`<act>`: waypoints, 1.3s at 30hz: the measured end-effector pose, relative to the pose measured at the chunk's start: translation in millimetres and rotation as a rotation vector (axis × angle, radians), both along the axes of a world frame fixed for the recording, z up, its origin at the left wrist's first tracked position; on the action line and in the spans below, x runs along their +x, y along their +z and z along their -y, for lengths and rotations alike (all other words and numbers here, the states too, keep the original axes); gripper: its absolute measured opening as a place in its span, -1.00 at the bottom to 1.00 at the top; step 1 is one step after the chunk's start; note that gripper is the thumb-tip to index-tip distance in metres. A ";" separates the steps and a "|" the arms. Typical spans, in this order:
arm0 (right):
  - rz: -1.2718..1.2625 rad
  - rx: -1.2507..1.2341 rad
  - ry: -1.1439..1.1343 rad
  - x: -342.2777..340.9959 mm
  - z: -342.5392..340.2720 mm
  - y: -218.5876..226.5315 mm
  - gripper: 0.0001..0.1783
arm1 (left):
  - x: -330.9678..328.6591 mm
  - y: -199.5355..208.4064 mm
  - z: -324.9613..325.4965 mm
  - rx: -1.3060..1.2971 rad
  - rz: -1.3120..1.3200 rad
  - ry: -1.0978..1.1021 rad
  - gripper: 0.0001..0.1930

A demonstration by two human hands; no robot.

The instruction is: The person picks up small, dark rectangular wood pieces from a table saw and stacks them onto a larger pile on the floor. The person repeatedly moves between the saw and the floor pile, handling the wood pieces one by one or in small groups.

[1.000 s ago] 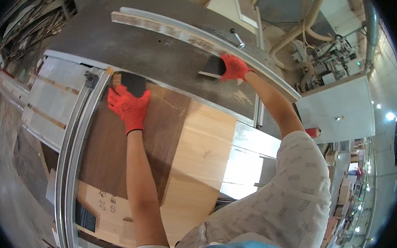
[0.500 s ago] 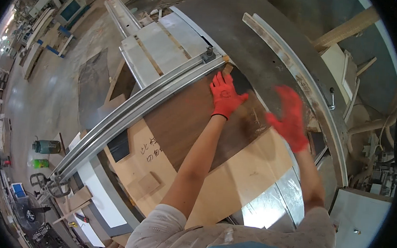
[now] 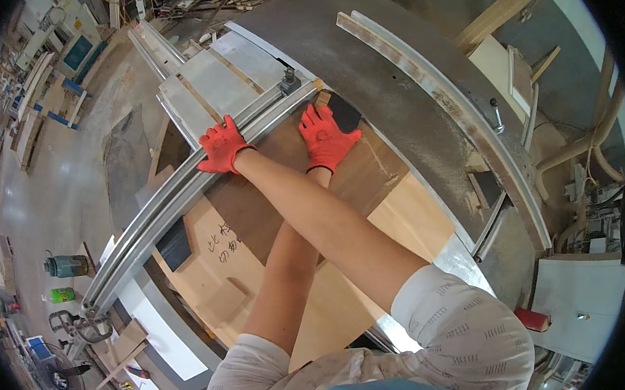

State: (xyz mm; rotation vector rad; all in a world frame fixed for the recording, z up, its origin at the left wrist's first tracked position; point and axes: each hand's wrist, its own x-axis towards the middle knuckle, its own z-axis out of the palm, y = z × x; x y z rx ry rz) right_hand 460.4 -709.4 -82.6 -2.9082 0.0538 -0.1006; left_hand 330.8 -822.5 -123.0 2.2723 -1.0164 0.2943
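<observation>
My left hand (image 3: 327,139), in a red work glove, lies with fingers spread on the dark brown wood-grain board (image 3: 253,212), near its far corner. Just beyond its fingertips are a small wood block (image 3: 323,98) and a black piece (image 3: 344,115). My right arm crosses over the left one. Its red-gloved hand (image 3: 223,147) is curled over the long aluminium rail (image 3: 176,198), which lies along the board's left side. Under the brown board is a pale wooden panel (image 3: 416,217) with handwriting on it; a small square block (image 3: 227,294) sits on this panel.
A dark machine table (image 3: 398,107) bears a long curved-looking fence (image 3: 436,80) at the right, with sawdust beside it. A metal clamp (image 3: 289,82) stands at the rail's far end. At the left are a bottle (image 3: 67,265), a green container (image 3: 63,295) and a fan (image 3: 61,373).
My right hand has swung from the right side, across my left arm, onto the rail. The left hand stays on the brown board. The whole view has shifted slightly.
</observation>
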 end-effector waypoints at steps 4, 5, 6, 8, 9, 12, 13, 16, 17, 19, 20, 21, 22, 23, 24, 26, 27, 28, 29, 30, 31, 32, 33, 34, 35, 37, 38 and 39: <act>-0.035 -0.045 -0.055 1.5 -5.7 1.5 -0.12 | -2.6 6.5 -1.2 0.020 -0.022 0.010 -0.04; -0.043 -0.039 -0.053 3.8 -2.4 0.1 -0.12 | -3.9 9.4 -0.7 0.020 -0.033 0.000 -0.04; -0.050 -0.033 -0.052 6.7 0.7 -0.9 -0.12 | -5.5 12.5 0.1 0.020 -0.043 -0.011 -0.05; -0.047 -0.018 -0.046 7.2 0.3 -2.8 -0.12 | -5.8 13.4 -0.6 0.014 -0.073 -0.014 -0.05; -0.035 -0.010 -0.043 5.0 -1.8 -3.2 -0.12 | -3.7 11.5 -2.0 0.012 -0.090 -0.010 -0.05; 0.000 0.004 -0.055 2.9 -1.4 -7.2 -0.13 | -3.7 10.9 -3.7 0.007 -0.060 -0.004 -0.06; 0.012 0.006 -0.062 1.7 0.8 -9.2 -0.13 | -6.9 11.9 -2.6 -0.003 -0.068 -0.008 -0.06; 0.008 0.033 -0.059 0.6 -2.8 -8.8 -0.15 | -4.9 10.8 -5.8 -0.019 -0.067 -0.005 -0.07; 0.010 0.035 -0.059 1.0 -2.0 -7.9 -0.15 | -4.9 10.3 -4.9 -0.031 -0.064 -0.005 -0.06; 0.002 0.018 -0.065 2.1 -1.4 -6.3 -0.14 | -3.9 9.5 -2.4 -0.050 -0.069 -0.010 -0.05; -0.002 0.012 -0.067 3.2 -2.4 -6.3 -0.13 | -1.8 9.5 -3.2 -0.056 -0.078 -0.014 -0.05; -0.001 0.014 -0.065 3.9 -2.7 -6.2 -0.13 | 0.1 9.9 -3.6 -0.062 -0.086 -0.018 -0.05; -0.001 0.015 -0.063 4.4 -2.7 -5.9 -0.13 | 1.7 10.7 -3.3 -0.046 -0.103 -0.021 -0.05; 0.000 0.019 -0.066 5.0 -2.2 -7.4 -0.12 | 1.7 12.6 -3.9 -0.027 -0.121 -0.028 -0.05; 0.027 0.017 -0.076 6.2 -2.2 -8.6 -0.13 | 1.9 14.6 -4.6 -0.009 -0.138 -0.035 -0.06; 0.031 0.038 -0.074 5.6 -2.4 -8.6 -0.13 | 2.8 17.8 -6.1 0.016 -0.148 -0.035 -0.06; 0.033 0.048 -0.071 5.5 -3.0 -7.0 -0.14 | 4.4 18.6 -7.3 0.028 -0.152 -0.033 -0.07; 0.000 0.066 -0.066 7.3 -4.0 -4.7 -0.14 | 6.6 19.2 -9.2 0.008 -0.146 -0.029 -0.09; -0.009 0.069 -0.067 8.3 -3.6 -3.4 -0.14 | 6.5 20.1 -8.7 -0.016 -0.142 -0.029 -0.11; -0.018 0.073 -0.068 8.9 -4.2 -2.3 -0.14 | 5.8 20.9 -8.5 -0.039 -0.138 -0.030 -0.14; -0.026 0.077 -0.071 8.9 -5.7 -1.2 -0.14 | 5.7 21.0 -10.1 -0.033 -0.156 -0.032 -0.13; -0.022 0.052 -0.091 9.1 -6.8 -2.7 -0.14 | 4.1 22.9 -10.9 -0.031 -0.176 -0.041 -0.12; -0.003 0.061 -0.087 7.5 -4.3 -3.9 -0.14 | 0.4 24.9 -11.5 -0.028 -0.197 -0.053 -0.11; 0.015 0.070 -0.088 3.4 0.0 -5.1 -0.15 | -6.8 27.4 -11.1 -0.042 -0.209 -0.044 -0.09; 0.037 0.084 -0.083 -0.2 0.2 -0.2 -0.16 | -13.9 26.4 -13.3 -0.054 -0.201 -0.009 -0.09; 0.124 0.265 -0.081 -30.1 11.2 7.3 -0.30 | -37.9 25.3 -14.8 -0.075 -0.192 0.047 -0.09; 0.172 0.400 -0.036 -44.6 5.9 22.8 -0.35 | -33.1 24.7 -16.9 -0.079 -0.179 0.073 -0.11; 0.209 0.533 -0.006 -68.7 2.3 37.3 -0.39 | -33.9 23.6 -18.8 -0.082 -0.180 0.087 -0.14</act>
